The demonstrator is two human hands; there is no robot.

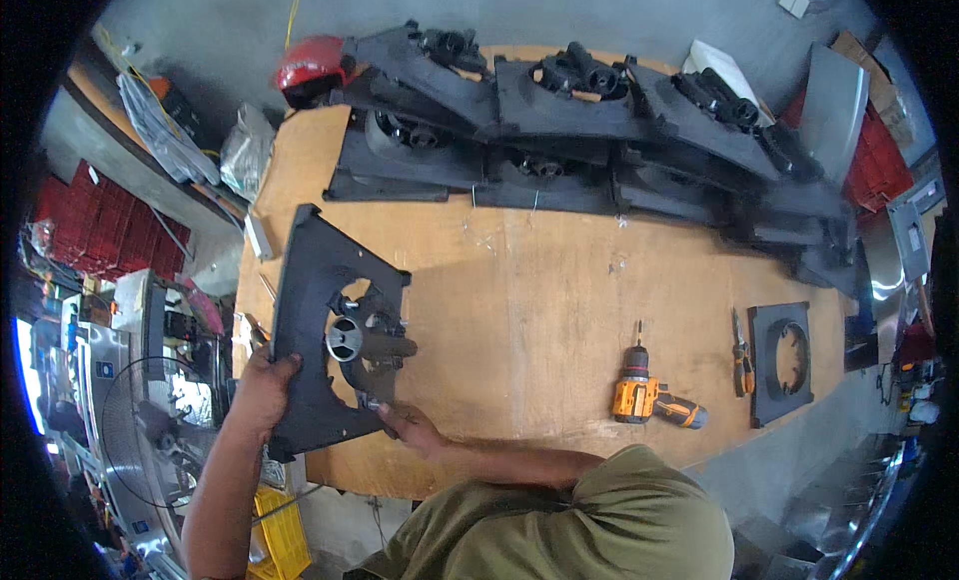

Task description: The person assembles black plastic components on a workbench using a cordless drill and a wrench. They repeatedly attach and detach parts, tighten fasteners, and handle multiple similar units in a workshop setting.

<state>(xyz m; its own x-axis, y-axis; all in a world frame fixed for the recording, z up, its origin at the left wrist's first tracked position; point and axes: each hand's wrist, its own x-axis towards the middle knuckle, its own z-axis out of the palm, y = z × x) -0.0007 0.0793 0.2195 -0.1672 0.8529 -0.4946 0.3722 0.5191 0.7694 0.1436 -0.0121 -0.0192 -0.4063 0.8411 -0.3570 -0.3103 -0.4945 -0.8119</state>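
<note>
A black square panel (305, 315) is held upright and tilted over the left end of the wooden table. Its round opening carries a black mechanism with a silvery round hub (345, 338). My left hand (262, 392) is closed around the panel's left edge, thumb on its face. At the lower right edge, my right hand (415, 430) pinches the panel near a small shiny piece; some of its fingers are hidden. To the right, an orange-and-black cordless drill (636, 395) lies with its bit pointing away from me.
Orange-handled pliers (742, 365) lie beside another black panel (782, 365) at the right. Several black panels with mechanisms (559, 95) are stacked along the far side. A red helmet (312, 65) sits at the far left, and a yellow crate (283, 535) stands below the table.
</note>
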